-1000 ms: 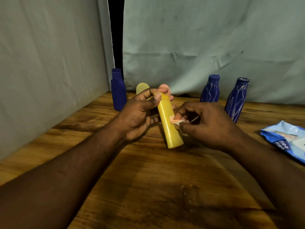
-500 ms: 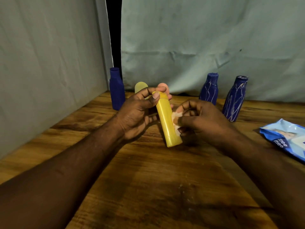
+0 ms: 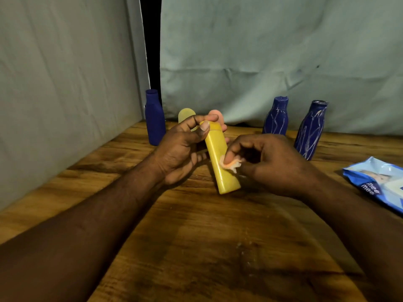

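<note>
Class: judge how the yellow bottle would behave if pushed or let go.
The yellow bottle looks like stiff, glossy plastic, so it is probably slippery under the wipe. It leans with its base seemingly on the table, gripped near its top by the left hand; released, it would likely topple.

A slim yellow bottle with a matching yellow cap sits at the centre of the scene, tilted, cap end far and base near, low over the wooden surface. The left hand grips its cap end. A small crumpled whitish-pink wipe, pinched by the right hand, presses against the bottle's right side, about midway along.
</note>
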